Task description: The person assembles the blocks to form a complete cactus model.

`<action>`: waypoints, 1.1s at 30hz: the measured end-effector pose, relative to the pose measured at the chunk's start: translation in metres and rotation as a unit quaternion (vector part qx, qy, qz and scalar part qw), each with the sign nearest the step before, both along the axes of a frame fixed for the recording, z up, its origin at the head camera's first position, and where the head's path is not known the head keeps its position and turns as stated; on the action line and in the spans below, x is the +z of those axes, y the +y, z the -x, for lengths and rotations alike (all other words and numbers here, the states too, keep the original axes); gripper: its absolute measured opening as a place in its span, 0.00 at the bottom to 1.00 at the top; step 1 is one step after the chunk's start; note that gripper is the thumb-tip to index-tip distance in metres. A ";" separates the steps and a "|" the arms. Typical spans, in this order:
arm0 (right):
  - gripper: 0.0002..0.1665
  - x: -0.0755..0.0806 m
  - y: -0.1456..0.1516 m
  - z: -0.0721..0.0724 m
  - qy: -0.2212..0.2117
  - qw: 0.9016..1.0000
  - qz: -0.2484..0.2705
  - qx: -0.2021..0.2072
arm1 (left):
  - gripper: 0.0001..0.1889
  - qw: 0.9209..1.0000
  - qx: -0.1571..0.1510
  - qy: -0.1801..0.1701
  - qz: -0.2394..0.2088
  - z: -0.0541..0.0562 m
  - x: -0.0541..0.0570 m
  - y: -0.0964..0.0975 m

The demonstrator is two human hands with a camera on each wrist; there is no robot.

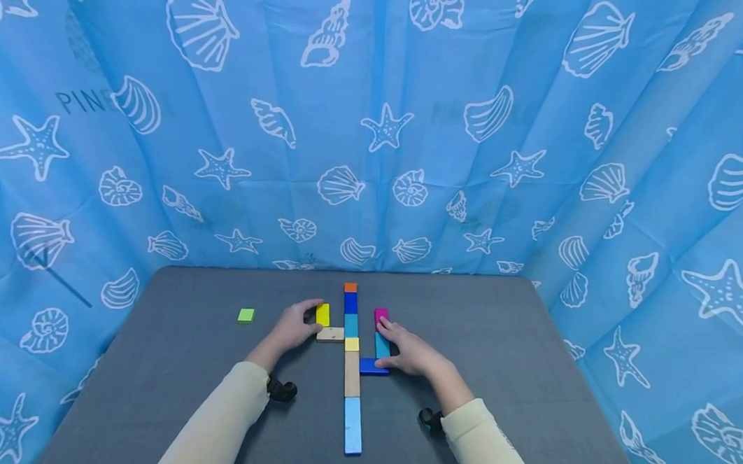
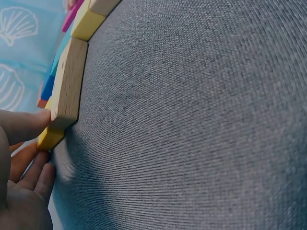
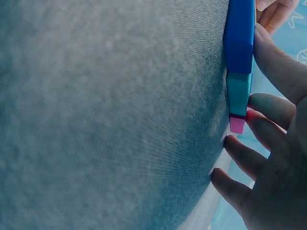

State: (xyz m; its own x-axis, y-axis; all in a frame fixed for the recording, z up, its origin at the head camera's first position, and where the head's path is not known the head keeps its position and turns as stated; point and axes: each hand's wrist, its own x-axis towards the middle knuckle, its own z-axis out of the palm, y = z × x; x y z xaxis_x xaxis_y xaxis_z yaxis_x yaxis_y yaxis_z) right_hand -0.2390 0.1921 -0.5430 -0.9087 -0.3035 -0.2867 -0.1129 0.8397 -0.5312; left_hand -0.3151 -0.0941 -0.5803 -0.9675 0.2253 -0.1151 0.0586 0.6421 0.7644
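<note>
A column of flat blocks lies on the grey table, with a light-blue block [image 1: 352,426] at its near end and an orange block [image 1: 351,287] at its far end. Left of it, my left hand [image 1: 294,324] pinches a yellow block [image 1: 323,315] lengthwise; the thumb also touches a plain wooden block [image 2: 69,84] beside it. On the other side, my right hand [image 1: 411,351] rests spread over a side row. Its thumb touches a dark-blue block [image 3: 240,36], and its fingertips lie at a teal block [image 3: 238,93] and a magenta block [image 1: 381,315].
A lime-green block [image 1: 246,316] lies apart at the left of the grey table [image 1: 505,323]. Behind the table hangs a blue curtain [image 1: 375,155] with white shells and starfish. Each wrist carries a small black camera.
</note>
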 end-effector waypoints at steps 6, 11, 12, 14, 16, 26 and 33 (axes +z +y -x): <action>0.51 0.000 -0.003 0.000 -0.004 1.000 -0.001 0.004 | 0.29 0.999 -0.018 0.030 -0.002 -0.004 -0.001 -0.005; 0.51 0.000 -0.003 0.001 -0.006 1.000 -0.004 0.005 | 0.29 0.997 -0.017 0.064 -0.034 -0.013 0.000 -0.014; 0.51 0.000 -0.003 0.001 -0.005 1.000 -0.005 0.006 | 0.29 0.996 -0.017 0.074 -0.041 -0.015 0.000 -0.016; 0.51 0.000 -0.003 0.001 -0.005 1.000 -0.006 0.005 | 0.30 0.995 -0.013 0.090 -0.045 -0.018 0.001 -0.023; 0.51 -0.001 -0.003 0.002 -0.005 1.000 -0.007 0.007 | 0.29 0.994 -0.002 0.102 -0.050 -0.022 0.002 -0.031; 0.52 -0.001 -0.002 0.002 -0.010 1.000 -0.005 0.000 | 0.33 0.991 0.049 0.117 -0.052 -0.027 0.009 -0.077; 0.52 0.002 -0.002 0.002 -0.008 1.000 0.000 0.002 | 0.37 0.992 0.111 0.061 -0.007 -0.028 0.009 -0.111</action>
State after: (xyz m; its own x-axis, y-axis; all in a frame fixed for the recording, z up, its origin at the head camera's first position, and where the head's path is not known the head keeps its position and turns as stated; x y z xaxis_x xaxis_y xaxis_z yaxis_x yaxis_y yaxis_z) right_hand -0.2414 0.1901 -0.5413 -0.9027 -0.3070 -0.3013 -0.1075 0.8392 -0.5330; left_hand -0.2875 -0.2052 -0.5716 -1.0000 0.0059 0.0071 0.0092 0.6387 0.7694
